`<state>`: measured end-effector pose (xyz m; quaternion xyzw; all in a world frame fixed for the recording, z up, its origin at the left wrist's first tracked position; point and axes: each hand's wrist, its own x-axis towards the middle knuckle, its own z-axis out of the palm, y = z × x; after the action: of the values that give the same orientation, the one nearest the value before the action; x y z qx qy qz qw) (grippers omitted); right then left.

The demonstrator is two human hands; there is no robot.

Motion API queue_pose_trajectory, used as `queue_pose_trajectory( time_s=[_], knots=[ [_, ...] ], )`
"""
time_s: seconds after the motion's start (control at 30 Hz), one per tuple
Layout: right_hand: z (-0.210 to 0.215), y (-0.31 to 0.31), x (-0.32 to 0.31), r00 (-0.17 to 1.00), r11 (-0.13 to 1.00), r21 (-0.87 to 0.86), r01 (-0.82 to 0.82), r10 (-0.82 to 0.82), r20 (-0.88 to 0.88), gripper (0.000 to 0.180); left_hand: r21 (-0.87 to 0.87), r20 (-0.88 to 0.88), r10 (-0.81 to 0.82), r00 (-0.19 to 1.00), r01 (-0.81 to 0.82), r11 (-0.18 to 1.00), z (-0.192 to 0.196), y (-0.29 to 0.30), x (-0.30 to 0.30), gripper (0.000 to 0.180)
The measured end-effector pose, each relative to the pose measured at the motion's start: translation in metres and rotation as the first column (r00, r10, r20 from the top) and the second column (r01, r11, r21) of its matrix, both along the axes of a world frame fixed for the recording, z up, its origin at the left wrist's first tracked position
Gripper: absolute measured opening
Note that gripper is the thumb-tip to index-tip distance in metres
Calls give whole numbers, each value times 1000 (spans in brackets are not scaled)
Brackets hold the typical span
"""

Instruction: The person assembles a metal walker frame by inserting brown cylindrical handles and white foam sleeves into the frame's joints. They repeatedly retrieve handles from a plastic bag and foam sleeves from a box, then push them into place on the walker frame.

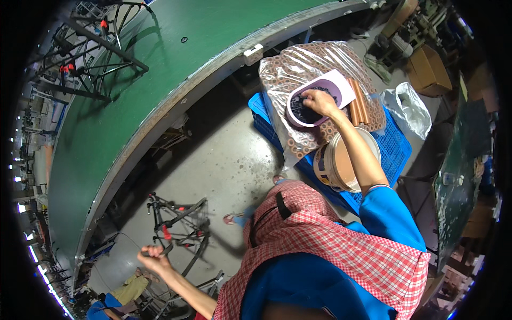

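Observation:
My right hand (319, 101) reaches out to a purple bowl (296, 118) full of small dark parts (305, 111), and its fingers curl into the pile. The bowl rests on a clear bag of brown rings (298, 66), which lies on a blue crate (397, 146). Low on the left, my left hand (154, 260) grips a tube of a black bicycle frame (181, 234) that stands on the grey floor. I wear a blue shirt and a red checked apron (330, 240).
A white bucket (344, 162) sits on the crate beside brown tubes (358, 106). A curved green conveyor (160, 80) carries more black frames (96, 48) at the top left. A clear plastic bag (410, 109) and cardboard boxes (426, 69) stand at the right.

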<state>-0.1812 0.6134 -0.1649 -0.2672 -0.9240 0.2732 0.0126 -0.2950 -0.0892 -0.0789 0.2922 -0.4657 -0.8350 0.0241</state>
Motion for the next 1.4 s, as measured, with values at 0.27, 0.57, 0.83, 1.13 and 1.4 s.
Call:
queue_pose_trajectory(
  time_s=[0.27,0.57,0.83,1.13,1.4],
  knots=[
    [-48,-6,25,999,981,188,-35,40,-26,26,-49,102,-177,979,183,982,18,205,154,39],
    [-71,21,35,948,999,-19,47,-50,-314,12,-14,131,-221,966,225,974,35,213,196,37],
    [-77,46,45,868,817,-550,174,-391,-307,11,210,31,-377,926,363,908,25,268,177,32],
    [44,-97,68,968,-28,-988,-154,-206,-145,11,-863,-75,-871,485,406,300,85,307,117,22],
    [128,-226,72,967,-81,-980,-182,166,-194,13,-732,-95,-886,454,571,372,85,305,145,20]
  ],
)
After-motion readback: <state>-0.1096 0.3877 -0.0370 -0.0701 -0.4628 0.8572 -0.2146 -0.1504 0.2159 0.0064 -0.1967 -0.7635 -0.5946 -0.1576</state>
